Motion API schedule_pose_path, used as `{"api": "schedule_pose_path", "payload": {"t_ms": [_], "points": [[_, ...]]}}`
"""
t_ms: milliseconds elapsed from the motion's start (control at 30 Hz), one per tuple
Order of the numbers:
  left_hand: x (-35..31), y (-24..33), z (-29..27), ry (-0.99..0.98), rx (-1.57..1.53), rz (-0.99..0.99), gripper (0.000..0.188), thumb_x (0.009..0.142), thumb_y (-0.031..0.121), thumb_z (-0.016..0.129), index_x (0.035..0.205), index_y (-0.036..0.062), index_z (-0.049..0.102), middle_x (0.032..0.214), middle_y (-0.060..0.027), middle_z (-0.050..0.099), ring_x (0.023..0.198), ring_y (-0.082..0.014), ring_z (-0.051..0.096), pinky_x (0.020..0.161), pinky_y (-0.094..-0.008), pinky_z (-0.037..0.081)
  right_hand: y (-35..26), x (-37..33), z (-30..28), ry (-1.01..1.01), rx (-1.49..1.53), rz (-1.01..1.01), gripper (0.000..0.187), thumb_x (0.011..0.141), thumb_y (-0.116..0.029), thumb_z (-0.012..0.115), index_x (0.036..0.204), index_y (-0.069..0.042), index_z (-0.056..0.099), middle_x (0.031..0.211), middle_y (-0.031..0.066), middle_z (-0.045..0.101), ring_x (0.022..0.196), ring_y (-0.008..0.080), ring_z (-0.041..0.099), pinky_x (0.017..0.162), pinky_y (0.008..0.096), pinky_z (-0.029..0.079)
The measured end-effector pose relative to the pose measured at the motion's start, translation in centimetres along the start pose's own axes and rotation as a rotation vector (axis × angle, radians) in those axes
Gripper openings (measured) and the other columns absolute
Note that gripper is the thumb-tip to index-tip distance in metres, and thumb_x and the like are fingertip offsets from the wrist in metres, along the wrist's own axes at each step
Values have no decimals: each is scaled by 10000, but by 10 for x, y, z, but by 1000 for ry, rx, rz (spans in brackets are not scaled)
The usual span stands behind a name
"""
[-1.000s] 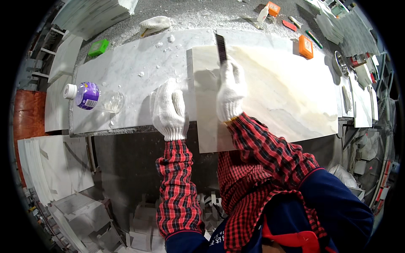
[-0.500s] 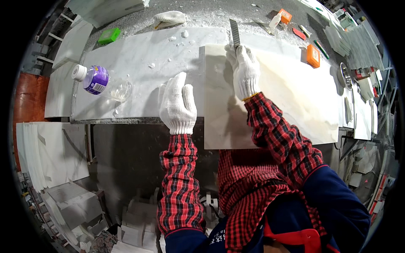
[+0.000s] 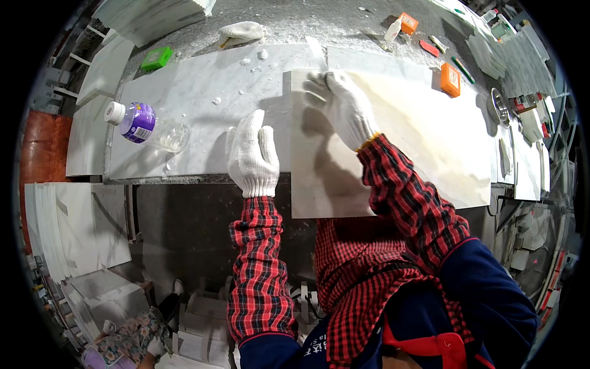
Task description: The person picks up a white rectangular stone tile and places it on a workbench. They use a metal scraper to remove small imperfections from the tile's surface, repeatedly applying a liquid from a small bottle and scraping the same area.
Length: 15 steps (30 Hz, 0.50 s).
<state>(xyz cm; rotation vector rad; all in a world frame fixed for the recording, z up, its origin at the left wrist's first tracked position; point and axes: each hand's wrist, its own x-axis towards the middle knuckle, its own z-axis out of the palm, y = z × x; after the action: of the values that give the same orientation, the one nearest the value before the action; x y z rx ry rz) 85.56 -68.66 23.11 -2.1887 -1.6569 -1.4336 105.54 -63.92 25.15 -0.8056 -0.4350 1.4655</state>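
Observation:
A pale stone tile [image 3: 424, 141] with beige veining lies on the bench, its near edge jutting toward me. Over its upper left part is my right hand [image 3: 347, 111] in a white knit glove. A thin flat metal strip [image 3: 316, 52] sticks out past the fingertips, bright with glare; thumb and forefinger seem pinched on it while other fingers fan out left. My left hand [image 3: 253, 157], gloved too, has its fingers stretched upward and holds nothing I can see. It is beside the tile's left edge, above a white marble slab [image 3: 203, 74].
At left a clear bottle [image 3: 138, 122] with a purple label lies on the slab. A green box [image 3: 157, 58], a crumpled glove [image 3: 241, 34] and an orange box [image 3: 450, 80] lie farther back. Stacked slabs [image 3: 80, 227] stand at left. Another person [image 3: 126, 344] is at lower left.
My right hand has turned and spread some fingers, and the strip has gone from dark to bright and tilted left. A person has come into view at lower left.

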Motion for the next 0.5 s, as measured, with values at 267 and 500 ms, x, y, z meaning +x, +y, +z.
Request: {"api": "schedule_pose_path", "payload": {"t_ms": [267,500], "points": [[1,1,-3,33,-11,45,235,975,140,612,1175,73,717,1092,-110,737,969,-303,694,882,-401,548,-61,-108,-32,143,-1100,56,263,1017,-204,588,1140,2,694,866,30,688,754,92,612,708,255,507],[3,-1,-2,25,39,73,234,975,138,603,1166,69,720,1091,-113,739,1003,-302,693,927,-402,534,-33,-121,-44,-66,-1485,-377,380,937,-104,599,1291,-204,692,940,107,720,782,253,673,688,346,533]]}}
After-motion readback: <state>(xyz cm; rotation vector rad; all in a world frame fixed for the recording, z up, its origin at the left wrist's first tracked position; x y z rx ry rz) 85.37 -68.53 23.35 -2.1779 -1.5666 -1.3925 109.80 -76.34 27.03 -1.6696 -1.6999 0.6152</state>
